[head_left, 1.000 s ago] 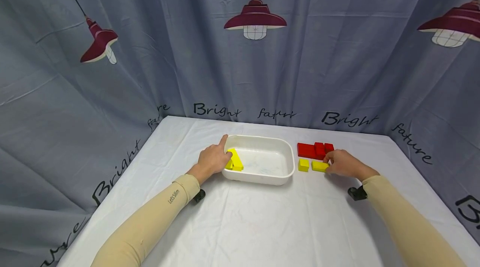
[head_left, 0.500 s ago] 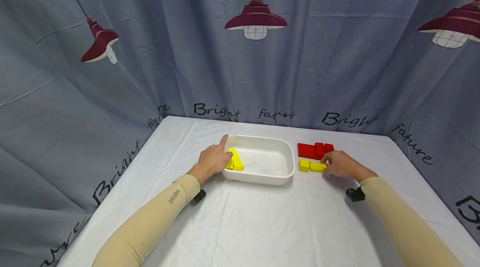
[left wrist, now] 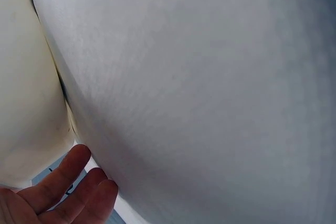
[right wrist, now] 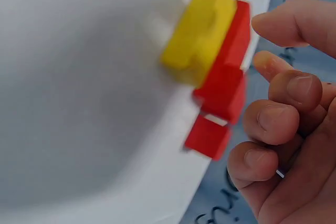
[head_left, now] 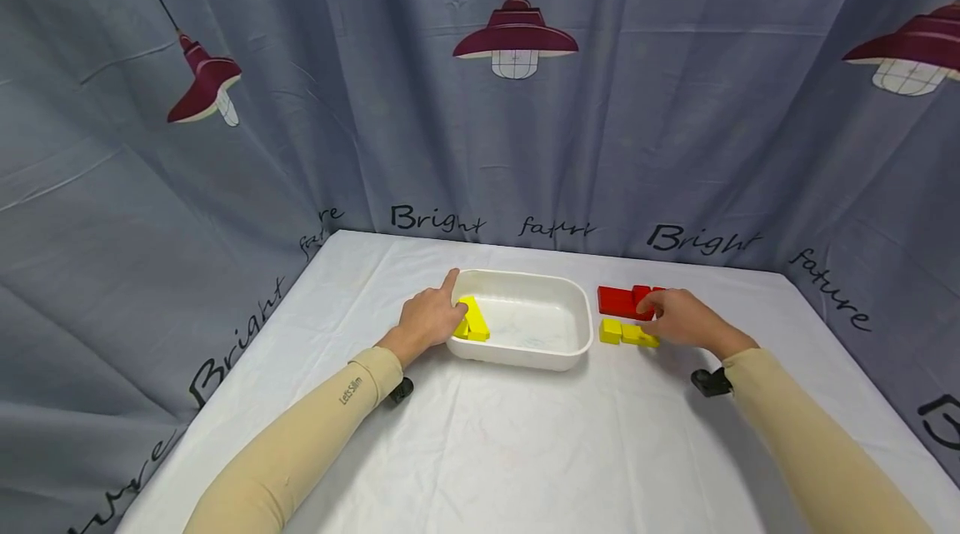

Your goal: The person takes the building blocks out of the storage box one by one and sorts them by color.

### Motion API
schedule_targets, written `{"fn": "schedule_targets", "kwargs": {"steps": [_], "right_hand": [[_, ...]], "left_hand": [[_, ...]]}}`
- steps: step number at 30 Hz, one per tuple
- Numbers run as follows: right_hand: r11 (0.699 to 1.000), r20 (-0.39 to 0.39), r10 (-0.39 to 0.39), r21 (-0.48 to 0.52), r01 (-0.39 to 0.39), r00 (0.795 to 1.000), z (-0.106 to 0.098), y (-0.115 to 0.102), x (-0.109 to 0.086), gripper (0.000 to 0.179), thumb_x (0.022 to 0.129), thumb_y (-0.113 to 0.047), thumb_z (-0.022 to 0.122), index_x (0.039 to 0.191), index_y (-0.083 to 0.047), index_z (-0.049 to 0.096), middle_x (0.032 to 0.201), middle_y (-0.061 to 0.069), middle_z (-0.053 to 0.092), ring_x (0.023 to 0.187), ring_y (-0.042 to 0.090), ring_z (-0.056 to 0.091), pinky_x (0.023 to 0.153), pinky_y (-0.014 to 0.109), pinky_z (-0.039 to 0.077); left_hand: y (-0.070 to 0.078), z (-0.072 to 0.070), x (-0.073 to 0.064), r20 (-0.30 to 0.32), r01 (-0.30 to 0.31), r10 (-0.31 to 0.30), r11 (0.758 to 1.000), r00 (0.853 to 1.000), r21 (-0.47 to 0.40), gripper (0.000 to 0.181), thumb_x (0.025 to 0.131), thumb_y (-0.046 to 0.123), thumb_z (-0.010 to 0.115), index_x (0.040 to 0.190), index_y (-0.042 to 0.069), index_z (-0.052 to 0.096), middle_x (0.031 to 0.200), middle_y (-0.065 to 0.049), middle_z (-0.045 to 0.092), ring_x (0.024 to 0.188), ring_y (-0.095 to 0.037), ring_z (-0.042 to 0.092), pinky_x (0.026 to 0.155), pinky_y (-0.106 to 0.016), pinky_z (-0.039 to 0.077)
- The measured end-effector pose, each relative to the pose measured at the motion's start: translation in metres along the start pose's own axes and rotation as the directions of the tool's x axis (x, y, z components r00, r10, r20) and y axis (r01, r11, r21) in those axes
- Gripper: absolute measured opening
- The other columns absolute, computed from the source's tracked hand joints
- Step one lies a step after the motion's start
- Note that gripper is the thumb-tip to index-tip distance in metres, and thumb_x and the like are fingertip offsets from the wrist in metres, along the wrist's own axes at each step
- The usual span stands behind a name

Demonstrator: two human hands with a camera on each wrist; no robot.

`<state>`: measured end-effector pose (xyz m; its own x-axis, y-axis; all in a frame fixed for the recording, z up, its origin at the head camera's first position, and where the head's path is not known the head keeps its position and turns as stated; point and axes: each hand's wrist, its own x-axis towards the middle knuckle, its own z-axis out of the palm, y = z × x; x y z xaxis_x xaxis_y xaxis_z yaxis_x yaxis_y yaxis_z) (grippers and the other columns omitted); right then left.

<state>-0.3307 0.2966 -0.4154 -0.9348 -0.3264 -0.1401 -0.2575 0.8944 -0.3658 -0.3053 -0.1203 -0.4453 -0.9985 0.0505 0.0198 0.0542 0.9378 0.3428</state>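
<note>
My left hand [head_left: 427, 319] holds the left rim of a white plastic tray [head_left: 528, 356], thumb over the inside and index finger along the edge. In the left wrist view, its other fingers [left wrist: 71, 182] lie low beside the tray's outer wall. Two yellow blocks [head_left: 473, 321] sit inside the tray at its left end. To the right of the tray, a yellow cube [head_left: 610, 331] and an oblong yellow block [head_left: 637, 336] stand end to end. My right hand [head_left: 684, 319] hovers just above the oblong one, thumb and index finger apart with nothing between them.
Behind the yellow pair lie a flat red block [head_left: 617, 301], a second red block [right wrist: 223, 95] and a small red block [right wrist: 207, 135]. A white cloth [head_left: 525, 442] covers the table. Beyond its edges hangs a grey printed curtain [head_left: 420, 142].
The oblong yellow block has slid left up against the yellow cube. My right hand has let go of it and lifted slightly. The left hand and tray have stayed put.
</note>
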Motion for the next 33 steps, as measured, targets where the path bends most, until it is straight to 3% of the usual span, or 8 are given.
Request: {"fn": "schedule_targets", "kwargs": {"steps": [8,14,19,24,30,33], "right_hand": [[1.0,0.025,-0.026,-0.007,0.027,0.999,-0.008,-0.03,0.004,0.028,0.085,-0.019,0.074,0.11,-0.005,0.073,0.093,0.005,0.068,0.085,0.022,0.055,0.077,0.035,0.053],[0.997,0.05,-0.073,-0.005,0.074,0.996,-0.013,-0.051,0.007,0.028,0.086,-0.019,0.075,0.11,-0.004,0.074,0.084,0.004,0.064,0.08,0.021,0.054,0.07,0.031,0.049],[0.989,0.043,-0.146,0.014,0.146,0.988,-0.013,-0.063,0.013,0.018,0.087,-0.017,0.073,0.102,-0.008,0.075,0.081,0.002,0.065,0.077,0.019,0.055,0.07,0.03,0.048],[0.981,0.035,-0.192,0.035,0.191,0.981,-0.012,-0.074,0.024,0.017,0.087,-0.016,0.074,0.102,-0.008,0.074,0.078,0.004,0.062,0.071,0.018,0.053,0.065,0.029,0.046],[0.976,0.05,-0.218,0.029,0.217,0.975,-0.016,-0.092,0.032,0.022,0.087,-0.017,0.074,0.106,-0.006,0.074,0.072,0.004,0.056,0.064,0.017,0.05,0.061,0.03,0.042],[0.97,0.064,-0.244,0.034,0.242,0.968,-0.016,-0.102,0.036,0.023,0.088,-0.017,0.074,0.108,-0.005,0.074,0.072,0.005,0.055,0.065,0.017,0.049,0.062,0.03,0.043]], "left_hand": [[-0.001,0.001,0.0,-0.002,-0.001,0.001,1.0,1.0,-0.007,0.07,0.099,0.041,0.045,0.161,0.021,0.02,0.109,-0.015,0.07,0.081,-0.025,0.06,0.077,-0.045,0.051],[-0.001,-0.002,0.001,0.016,-0.019,0.019,1.0,1.0,0.001,0.071,0.099,0.041,0.047,0.161,0.02,0.022,0.11,-0.015,0.07,0.083,-0.025,0.061,0.077,-0.044,0.051],[-0.002,-0.011,0.005,0.051,-0.048,0.047,0.999,0.998,0.015,0.073,0.097,0.04,0.053,0.161,0.017,0.026,0.092,-0.011,0.07,0.07,-0.022,0.057,0.064,-0.037,0.047],[-0.005,-0.018,0.006,0.066,-0.018,0.017,1.0,0.998,0.013,0.07,0.097,0.037,0.056,0.16,0.022,0.029,0.076,-0.006,0.062,0.057,-0.02,0.051,0.054,-0.033,0.041],[-0.003,-0.013,0.006,0.103,0.006,-0.008,1.0,0.995,0.014,0.073,0.098,0.036,0.052,0.163,0.024,0.021,0.07,-0.005,0.059,0.06,-0.021,0.054,0.055,-0.033,0.04],[0.0,-0.01,0.006,0.089,0.012,-0.013,1.0,0.996,0.02,0.072,0.098,0.032,0.05,0.163,0.023,0.02,0.07,-0.004,0.06,0.063,-0.022,0.056,0.056,-0.033,0.042]]}}
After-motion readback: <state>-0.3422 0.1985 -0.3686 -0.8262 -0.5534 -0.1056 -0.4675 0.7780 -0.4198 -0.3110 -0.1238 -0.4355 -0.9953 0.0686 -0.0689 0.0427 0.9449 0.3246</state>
